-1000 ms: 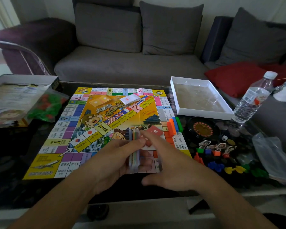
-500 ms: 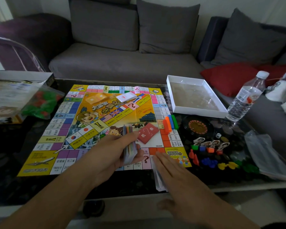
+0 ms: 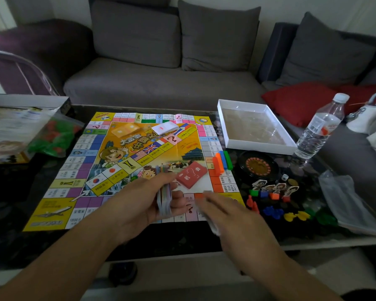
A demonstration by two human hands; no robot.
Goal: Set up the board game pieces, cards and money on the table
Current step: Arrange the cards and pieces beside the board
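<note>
The game board (image 3: 78,170) lies open on the dark glass table. My left hand (image 3: 139,205) grips an upright stack of coloured play money (image 3: 164,197) over the board's near edge. My right hand (image 3: 232,216), blurred, lies flat with straight fingers at the board's near right corner, on top of some pale notes (image 3: 214,230) that stick out beneath it. A red card deck (image 3: 190,174) and a white card deck (image 3: 164,128) sit on the board. Coloured bars (image 3: 223,161), standing character pawns (image 3: 274,189) and loose coloured tokens (image 3: 291,216) lie to the right.
A black roulette wheel (image 3: 257,166) and a die (image 3: 284,177) sit right of the board. Behind them are a white box tray (image 3: 224,118) and a water bottle (image 3: 319,129). A bag of green and red houses (image 3: 52,137) and the game box (image 3: 15,127) are at the left, a clear plastic bag (image 3: 347,205) at the right.
My right hand left the money stack, went down to the table's near edge with some notes and now slides back up over the board corner. My left hand keeps the stack.
</note>
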